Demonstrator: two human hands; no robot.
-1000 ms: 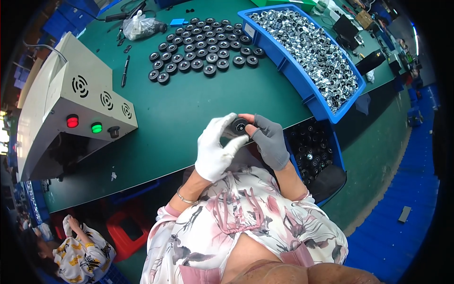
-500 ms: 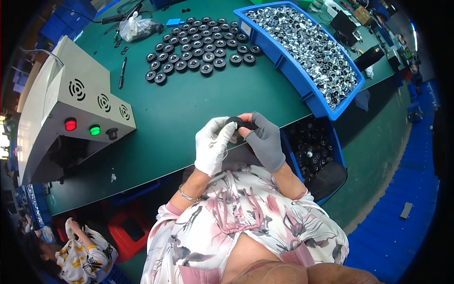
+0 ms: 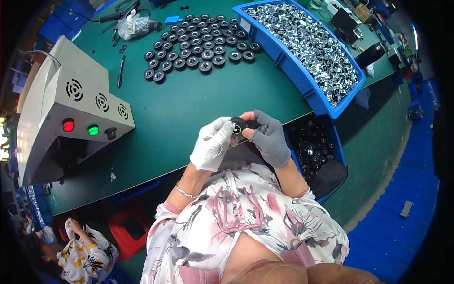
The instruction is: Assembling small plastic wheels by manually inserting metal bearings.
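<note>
A small round black part (image 3: 238,126) is pinched between both hands just above the near edge of the green table (image 3: 189,109). My left hand (image 3: 213,144), in a white glove, grips it from the left. My right hand (image 3: 268,136), in a grey fingerless glove, grips it from the right with bare fingertips on top. Several matching black round parts (image 3: 198,47) lie in rows at the far side of the table. A blue bin (image 3: 309,102) of shiny metal parts stands to the right.
A grey machine box (image 3: 71,109) with a red and a green light stands at the left. A lower blue bin (image 3: 314,146) of black parts sits by my right elbow. A plastic bag (image 3: 135,26) and tools lie at the far edge. Another person (image 3: 85,255) sits at lower left.
Both hands have shifted slightly left and up with the black part; it has turned between the fingers so its round face shows.
</note>
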